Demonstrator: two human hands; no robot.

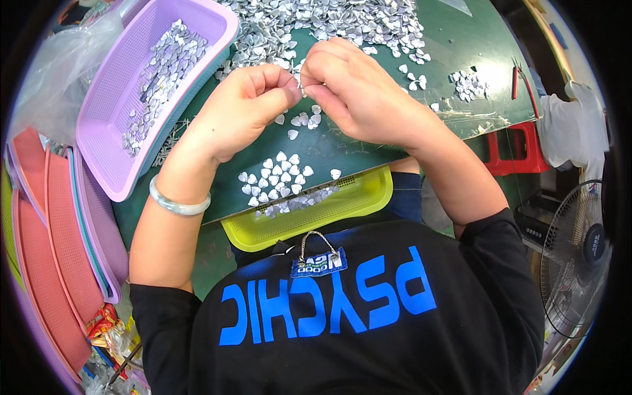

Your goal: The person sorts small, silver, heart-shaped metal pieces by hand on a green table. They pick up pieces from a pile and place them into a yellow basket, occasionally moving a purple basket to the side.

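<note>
My left hand (240, 108), with a pale bangle (180, 205) on its wrist, is closed in a pinch above the green table. My right hand (359, 95) pinches too, its fingertips almost meeting the left's. A small silvery bit shows between them, but the fingers hide most of it. Behind the hands spreads a big pile of silver heart-shaped pieces (355, 23). A few loose hearts (303, 120) lie just below the fingertips. Nearer the table edge is a looser group of hearts (276, 174). Under that edge, a yellow-green basket (368, 197) holds more hearts.
A purple basket (105, 131) with silver pieces stands at the left, nested in a teal one. Stacked coral and purple baskets (56, 243) are below it. To the right are a small heart pile (469, 85), red-handled pliers (526, 87), a red stool (520, 150) and a fan (579, 243).
</note>
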